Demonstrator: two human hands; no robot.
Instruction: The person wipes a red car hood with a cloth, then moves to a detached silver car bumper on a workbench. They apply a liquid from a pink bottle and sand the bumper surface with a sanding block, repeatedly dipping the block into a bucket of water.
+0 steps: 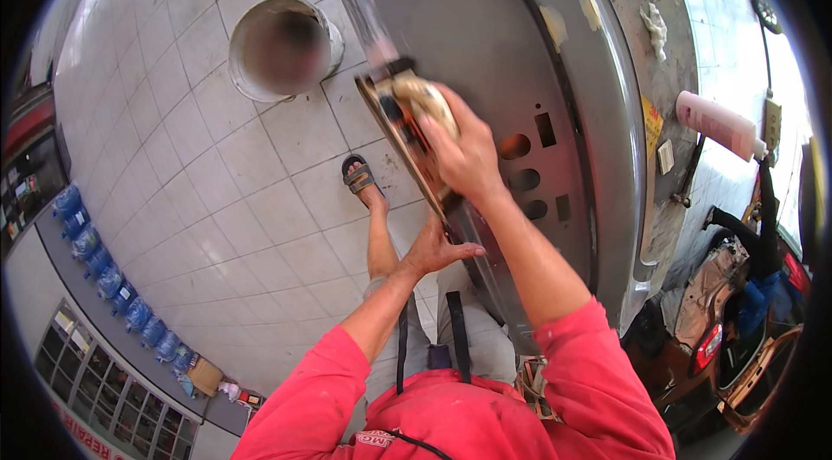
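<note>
A large grey car body panel (468, 44) lies in front of me, with several round and rectangular cutouts. My right hand (464, 148) is closed around the pale knob of a long sanding block (412, 135). The block lies along the panel's left edge; its underside is hidden. Lower on that edge rests my left hand (433, 248), with its thumb stretched over the panel and apart from the fingers. Those fingers point up along the edge, partly hidden beside the block. Pale filler patches (553, 25) mark the panel's far right side.
A white bucket (329, 44) stands on the tiled floor (286, 209) at the far left. To the right are a pink bottle (718, 124) and a crumpled white rag (654, 31). Blue water jugs (108, 278) line the left wall. A person (763, 226) is near a damaged car (706, 287).
</note>
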